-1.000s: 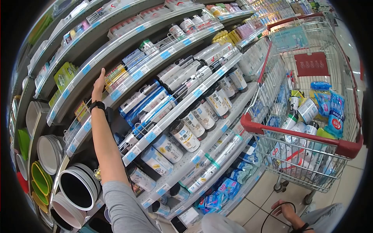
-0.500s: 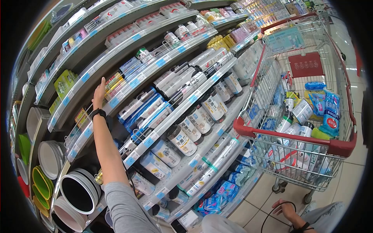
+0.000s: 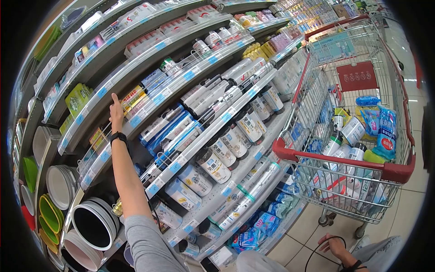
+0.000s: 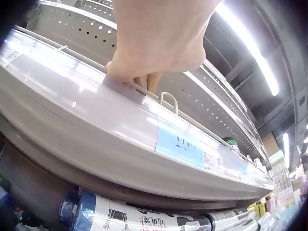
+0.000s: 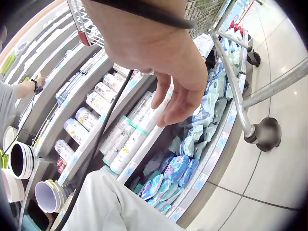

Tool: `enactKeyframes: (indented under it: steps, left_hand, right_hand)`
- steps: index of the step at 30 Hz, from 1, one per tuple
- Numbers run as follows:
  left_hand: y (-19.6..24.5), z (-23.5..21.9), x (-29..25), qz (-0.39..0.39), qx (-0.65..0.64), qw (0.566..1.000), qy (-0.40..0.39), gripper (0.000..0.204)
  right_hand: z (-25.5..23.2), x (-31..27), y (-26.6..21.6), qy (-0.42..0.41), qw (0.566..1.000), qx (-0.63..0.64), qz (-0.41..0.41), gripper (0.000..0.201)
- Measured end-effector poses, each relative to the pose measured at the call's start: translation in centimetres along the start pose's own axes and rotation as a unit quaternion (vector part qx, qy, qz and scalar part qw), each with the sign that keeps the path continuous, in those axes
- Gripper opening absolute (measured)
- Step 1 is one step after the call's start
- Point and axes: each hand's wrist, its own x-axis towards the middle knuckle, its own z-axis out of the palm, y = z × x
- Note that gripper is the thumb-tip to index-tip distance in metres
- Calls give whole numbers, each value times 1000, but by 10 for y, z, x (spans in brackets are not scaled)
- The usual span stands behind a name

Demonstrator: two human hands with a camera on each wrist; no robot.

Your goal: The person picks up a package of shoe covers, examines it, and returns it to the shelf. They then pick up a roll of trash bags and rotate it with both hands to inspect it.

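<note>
My left hand (image 3: 116, 112) reaches to a middle shelf, one finger extended, beside some yellow packs (image 3: 133, 96). The left wrist view has this hand (image 4: 161, 41) over the shelf's front rail (image 4: 72, 103), near a wire loop (image 4: 169, 102) and a blue price tag (image 4: 180, 144). Two fingertips show behind the rail; the other fingers are hidden, and no item shows in the hand. Low by the trouser leg hangs my right hand (image 3: 334, 247), its fingers loosely curled with nothing in them. A dark cable (image 5: 103, 130) runs down from near the right wrist.
A shopping cart (image 3: 344, 163) stands at the right, holding bottles and a blue pack (image 3: 386, 131). White-labelled canisters (image 3: 213, 164) and long rolls (image 3: 249, 197) line the lower shelves. Several bins (image 3: 93, 226) stand lower left. A cart wheel (image 5: 268, 134) rests on the tiled floor.
My left hand has lowered slightly along the shelf front, and one finger now stands out from it. The head view has shifted a little. My right hand still hangs low.
</note>
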Motion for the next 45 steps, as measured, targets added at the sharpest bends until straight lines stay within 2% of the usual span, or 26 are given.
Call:
enactKeyframes:
  steps: [2,6,8,9,11,12,13,14,15,16,18,22,24,26,29,34,37,39,42,44,45]
  left_hand:
    - [8,-4,-11,9,-3,1000,19,100]
    - [-6,1,-2,48,-55,997,34,95]
    - [-29,10,25,63,-127,982,123,80]
    - [-30,9,28,63,-127,982,122,80]
    - [-33,9,32,53,-241,964,98,71]
    - [-30,10,24,53,-240,964,99,71]
    - [-26,11,11,81,-82,988,105,74]
    - [-19,10,1,107,78,985,109,77]
    - [-18,9,2,96,79,987,100,86]
    - [-17,8,4,97,78,987,101,86]
    - [-14,7,7,34,82,994,71,87]
    - [-11,4,2,30,134,989,62,86]
    - [-8,1,-4,36,119,990,59,81]
    - [-7,-2,-10,89,69,991,73,69]
    - [-26,3,11,115,44,991,53,64]
    - [-44,13,44,50,14,999,11,74]
    - [-50,19,61,47,-3,998,33,70]
    - [-49,18,61,52,21,998,-7,61]
    - [-47,16,58,47,-1,999,-23,54]
    - [-47,19,54,43,-19,999,3,47]
    - [-32,15,34,52,-18,998,34,45]
  right_hand:
    - [-2,2,3,-5,1000,2,4,55]
    - [-2,3,2,-7,1000,3,10,55]
    - [0,0,0,-4,1000,-7,-8,55]
    - [1,-1,-2,-4,1000,-6,-7,55]
    - [3,-3,-6,-7,1000,-7,-8,54]
    - [3,-3,-6,-7,1000,-7,-8,54]
    - [4,-1,-5,-7,1000,-7,-6,54]
    - [5,0,-5,-7,1000,-6,-3,53]
    - [6,1,-5,-8,1000,-5,-5,53]
    - [5,0,-6,-10,1000,-8,-6,53]
    - [4,-1,-7,-8,1000,-9,-7,53]
    - [3,4,-1,-13,1000,-21,-2,55]
    - [2,5,4,-8,1000,-23,-5,57]
    - [2,3,4,-15,1000,-18,-12,57]
    - [4,-1,-3,-24,999,-28,17,56]
    - [7,-2,-5,-22,999,-32,11,57]
    - [4,3,5,-24,999,-40,27,56]
    - [1,6,12,-22,998,-42,36,56]
    - [-3,7,16,-30,999,-41,7,59]
    - [-1,7,15,-30,998,-50,0,59]
    - [-1,7,15,-32,998,-50,3,59]
